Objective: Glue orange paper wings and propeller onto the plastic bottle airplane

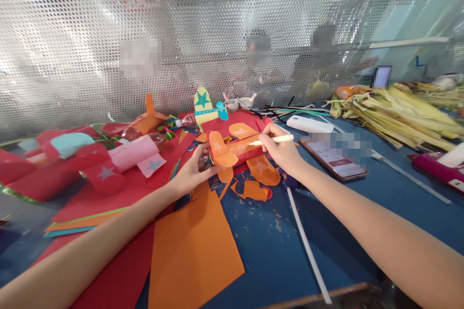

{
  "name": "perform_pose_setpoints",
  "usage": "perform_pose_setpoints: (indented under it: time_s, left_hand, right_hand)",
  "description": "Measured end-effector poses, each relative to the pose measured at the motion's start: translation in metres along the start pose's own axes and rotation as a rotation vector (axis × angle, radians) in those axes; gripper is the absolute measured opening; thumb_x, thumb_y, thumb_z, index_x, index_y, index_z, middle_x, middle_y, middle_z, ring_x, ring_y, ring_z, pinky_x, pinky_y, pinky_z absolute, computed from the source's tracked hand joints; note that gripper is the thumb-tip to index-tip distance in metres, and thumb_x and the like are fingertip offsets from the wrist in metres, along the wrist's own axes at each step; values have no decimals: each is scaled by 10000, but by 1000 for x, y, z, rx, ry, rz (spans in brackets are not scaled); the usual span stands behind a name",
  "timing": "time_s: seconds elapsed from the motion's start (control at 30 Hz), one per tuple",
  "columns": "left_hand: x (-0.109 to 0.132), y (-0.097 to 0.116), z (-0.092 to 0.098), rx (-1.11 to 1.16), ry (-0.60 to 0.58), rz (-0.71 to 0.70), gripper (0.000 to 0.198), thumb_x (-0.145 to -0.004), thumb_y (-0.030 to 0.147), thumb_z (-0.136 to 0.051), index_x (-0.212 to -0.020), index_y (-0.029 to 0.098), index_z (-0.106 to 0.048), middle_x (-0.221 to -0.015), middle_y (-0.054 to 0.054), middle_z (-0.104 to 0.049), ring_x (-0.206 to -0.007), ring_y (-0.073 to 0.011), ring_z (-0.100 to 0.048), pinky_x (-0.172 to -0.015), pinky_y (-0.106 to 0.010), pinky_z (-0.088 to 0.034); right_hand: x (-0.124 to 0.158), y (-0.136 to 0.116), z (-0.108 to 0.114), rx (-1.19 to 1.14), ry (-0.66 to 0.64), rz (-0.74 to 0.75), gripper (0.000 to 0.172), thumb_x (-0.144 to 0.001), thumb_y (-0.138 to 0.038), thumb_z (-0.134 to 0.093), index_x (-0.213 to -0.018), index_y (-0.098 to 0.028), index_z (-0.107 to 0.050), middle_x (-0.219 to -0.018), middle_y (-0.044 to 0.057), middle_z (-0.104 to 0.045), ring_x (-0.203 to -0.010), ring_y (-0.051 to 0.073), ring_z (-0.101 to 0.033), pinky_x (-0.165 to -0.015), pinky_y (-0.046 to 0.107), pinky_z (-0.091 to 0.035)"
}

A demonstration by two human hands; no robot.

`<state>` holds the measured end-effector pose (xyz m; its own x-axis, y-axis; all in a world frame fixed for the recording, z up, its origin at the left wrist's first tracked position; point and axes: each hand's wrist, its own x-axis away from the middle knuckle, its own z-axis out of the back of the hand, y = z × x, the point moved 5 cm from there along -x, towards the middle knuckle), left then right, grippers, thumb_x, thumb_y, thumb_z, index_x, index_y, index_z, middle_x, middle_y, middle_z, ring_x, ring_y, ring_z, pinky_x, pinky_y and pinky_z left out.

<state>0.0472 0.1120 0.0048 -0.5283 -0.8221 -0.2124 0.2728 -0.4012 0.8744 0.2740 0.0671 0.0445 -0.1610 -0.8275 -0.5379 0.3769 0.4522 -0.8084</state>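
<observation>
In the middle of the head view is an orange and red paper airplane [232, 150] with pale stars on its wings and tail. My left hand [197, 170] grips its tail end from the left, thumb and fingers around it. My right hand [277, 147] is closed on a pale marker pen [286, 139]. The pen's tip points left, at or just above the orange strip on the plane's body; contact is hard to tell. Orange paper scraps [255, 190] lie just below the plane. A large orange paper sheet [195, 256] lies nearer to me.
Red, pink and yellow paper planes [134, 152] stand at left and back, over stacked red sheets [105, 198]. At right lie a phone [333, 157], a white glue-gun-like tool [310, 124], a white stick [308, 246] and dried husks [395, 111]. A perforated metal screen [203, 24] rises behind.
</observation>
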Motion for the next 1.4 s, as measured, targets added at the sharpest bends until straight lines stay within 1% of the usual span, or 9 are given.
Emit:
perform_pose_setpoints:
  time_s: [0.17,0.33,0.43,0.57,0.7,1.0,1.1,1.23,1.4]
  left_hand:
    - [-1,-2,0,-7,-1,-6,591,-761,427,-659,-1224,202,-369,-1151,-75,-543,-1040,-224,-607,-829,-332,-525]
    - [-1,-2,0,8,-4,-6,592,-759,427,-656,-1219,189,-370,-1166,-95,-540,-1089,-244,-590,-857,-345,-521]
    - [-1,-1,0,18,2,4,602,-750,421,-664,-1221,189,-369,-1167,-97,-537,-1074,-241,-600,-867,-354,-518]
    - [-1,-2,0,15,4,5,596,-744,419,-673,-1215,202,-378,-1157,-86,-546,-1056,-238,-609,-867,-364,-517]
    - [-1,-3,0,19,5,-5,594,-746,426,-674,-1209,201,-379,-1140,-81,-542,-1058,-236,-603,-862,-354,-515]
    - [-1,-2,-1,20,-4,-8,594,-741,424,-674,-1207,213,-373,-1125,-69,-538,-1013,-219,-608,-828,-339,-519]
    - [-1,-1,-1,20,-4,-9,582,-741,427,-671,-1198,217,-378,-1123,-68,-538,-1028,-225,-603,-839,-347,-520]
    - [-1,0,0,28,9,-2,590,-727,421,-678,-1195,215,-385,-1137,-80,-543,-1040,-239,-609,-861,-371,-518]
    - [-2,0,-1,57,5,-8,582,-726,403,-685,-1188,208,-390,-1143,-88,-549,-1068,-244,-606,-891,-375,-513]
  right_hand:
    - [0,1,0,-3,16,-12,212,-769,-176,-486,-588,-234,-393,-487,-62,-442,-496,117,-415,-536,262,-317]
    - [0,0,0,-2,11,3,199,-760,-181,-486,-591,-236,-396,-477,-66,-437,-489,116,-416,-534,261,-319]
    - [0,1,1,-7,27,-4,203,-758,-181,-486,-585,-235,-394,-473,-66,-437,-480,114,-413,-534,261,-321]
    - [0,1,0,-10,12,4,202,-762,-182,-491,-591,-234,-398,-481,-65,-442,-484,117,-415,-532,263,-315]
    - [0,3,1,-17,41,-15,220,-774,-170,-483,-584,-233,-394,-480,-65,-434,-487,116,-421,-543,266,-320]
    - [0,1,1,-12,21,-11,222,-778,-165,-485,-587,-234,-395,-488,-60,-439,-500,122,-429,-550,269,-329]
    - [0,-1,0,-13,3,13,209,-768,-172,-487,-590,-234,-397,-499,-57,-444,-502,121,-418,-541,268,-316]
    - [0,0,1,1,22,-18,211,-764,-177,-485,-584,-235,-391,-489,-61,-440,-491,119,-408,-536,266,-314]
    - [0,-2,0,14,3,4,208,-759,-174,-485,-586,-236,-387,-488,-62,-440,-516,124,-424,-552,263,-325]
